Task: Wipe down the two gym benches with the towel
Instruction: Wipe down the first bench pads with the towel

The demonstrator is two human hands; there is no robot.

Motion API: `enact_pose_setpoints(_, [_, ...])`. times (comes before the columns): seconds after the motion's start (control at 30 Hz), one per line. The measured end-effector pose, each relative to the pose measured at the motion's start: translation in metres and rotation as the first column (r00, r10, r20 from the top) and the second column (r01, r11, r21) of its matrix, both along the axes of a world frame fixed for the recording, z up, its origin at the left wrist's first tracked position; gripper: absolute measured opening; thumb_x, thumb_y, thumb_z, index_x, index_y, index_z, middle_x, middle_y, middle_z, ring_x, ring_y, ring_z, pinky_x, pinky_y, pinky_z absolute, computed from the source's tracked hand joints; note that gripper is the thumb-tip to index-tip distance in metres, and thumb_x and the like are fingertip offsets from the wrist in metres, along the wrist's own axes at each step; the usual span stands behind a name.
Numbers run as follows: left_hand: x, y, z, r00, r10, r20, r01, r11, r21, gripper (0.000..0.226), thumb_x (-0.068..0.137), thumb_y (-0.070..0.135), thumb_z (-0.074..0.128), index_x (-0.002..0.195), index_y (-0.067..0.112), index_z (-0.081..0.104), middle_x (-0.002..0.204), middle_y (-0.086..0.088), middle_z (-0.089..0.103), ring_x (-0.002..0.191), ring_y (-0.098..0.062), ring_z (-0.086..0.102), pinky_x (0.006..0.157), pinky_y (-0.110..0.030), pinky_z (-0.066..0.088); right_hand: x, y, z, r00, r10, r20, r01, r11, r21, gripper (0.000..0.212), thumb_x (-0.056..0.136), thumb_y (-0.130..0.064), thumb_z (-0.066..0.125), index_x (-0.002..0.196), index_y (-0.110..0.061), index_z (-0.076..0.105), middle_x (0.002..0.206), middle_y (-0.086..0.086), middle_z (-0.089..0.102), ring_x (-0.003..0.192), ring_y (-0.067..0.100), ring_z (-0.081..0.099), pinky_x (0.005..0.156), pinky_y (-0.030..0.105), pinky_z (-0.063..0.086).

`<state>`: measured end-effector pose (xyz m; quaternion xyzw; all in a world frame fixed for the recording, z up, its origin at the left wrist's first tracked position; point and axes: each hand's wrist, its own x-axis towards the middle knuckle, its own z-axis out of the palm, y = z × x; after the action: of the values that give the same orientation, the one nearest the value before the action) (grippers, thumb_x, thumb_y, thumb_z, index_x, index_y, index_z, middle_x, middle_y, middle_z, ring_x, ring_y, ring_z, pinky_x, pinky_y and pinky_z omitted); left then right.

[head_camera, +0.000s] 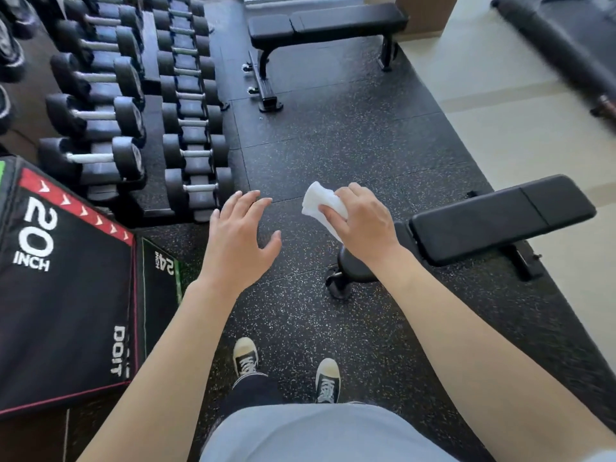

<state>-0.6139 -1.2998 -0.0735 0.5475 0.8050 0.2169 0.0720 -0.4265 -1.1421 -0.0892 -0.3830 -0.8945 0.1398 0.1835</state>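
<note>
- Head view, far left: plyo box (63, 288) marked 20 INCH, standing on the rubber floor (350, 135); not part of the task.
- Left-centre: dumbbell rack (140, 105), rows of black dumbbells, well apart from both benches.
- Left hand (238, 241): fingers straight and spread, thumb out, holding nothing, hovering over bare floor.
- Centre top: far bench (328, 25), flat, pad fully exposed, well apart from the hands.
- Centre: white towel (321, 206) bunched up, a wad sticking out up and left of the fist; in the air, touching no bench.
- Right hand (361, 220): fingers curled around the towel, thumb pinching it from the side; hand sits just left of the near bench's end.
- Right: near bench (500, 218), pad running off to the right, round foot (353, 268) below the right wrist.
- Bottom: two sneakers (286, 368) pointing forward, person standing between box and near bench.
- Step judged: bringing the towel to a bench; cannot tell whether either pad is wiped yet.
- To do it well: open the wad so more cloth lies flat, press palm down on the pad, run long overlapping strokes end to end, include the seam between the pad sections and the edges.
- Free left hand could steady the bench end.
- Risk: a balled towel skips strips.
</note>
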Motion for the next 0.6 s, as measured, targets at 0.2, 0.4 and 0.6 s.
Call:
enact_pose_setpoints(0.2, [0.031, 0.037, 0.000, 0.997, -0.084, 0.001, 0.084, 0.996, 0.006, 0.059, 0.095, 0.035, 0.070, 0.149, 0.017, 0.055, 0.160, -0.005, 0.047, 0.155, -0.030, 0.033, 0.121, -0.060, 0.031, 0.043, 0.021, 0.003, 0.995, -0.096, 0.020, 0.096, 0.995, -0.006, 0.038, 0.103, -0.046, 0.056, 0.110, -0.010, 0.066, 0.100, 0.004, 0.060, 0.095, 0.025, 0.058, 0.074, 0.037, 0.047])
enact_pose_setpoints(0.4, [0.030, 0.082, -0.004, 0.985, -0.175, 0.009, 0.175, 0.985, -0.002, 0.060, 0.096, 0.037, 0.069, 0.151, 0.019, 0.053, 0.162, -0.004, 0.045, 0.156, -0.028, 0.030, 0.123, -0.060, 0.028, 0.066, 0.043, 0.009, 0.979, -0.197, 0.049, 0.197, 0.980, 0.002, 0.039, 0.102, -0.046, 0.056, 0.110, -0.009, 0.066, 0.100, 0.007, 0.061, 0.095, 0.027, 0.059, 0.076, 0.042, 0.051])
enact_pose_setpoints(0.6, [0.035, 0.126, -0.006, 0.971, -0.236, 0.033, 0.235, 0.972, 0.012, 0.061, 0.096, 0.037, 0.070, 0.151, 0.019, 0.052, 0.162, -0.005, 0.045, 0.156, -0.030, 0.030, 0.122, -0.064, 0.028, 0.083, 0.065, 0.009, 0.960, -0.272, 0.064, 0.270, 0.962, 0.036, 0.038, 0.102, -0.046, 0.058, 0.110, -0.009, 0.066, 0.100, 0.007, 0.062, 0.094, 0.027, 0.059, 0.074, 0.038, 0.047])
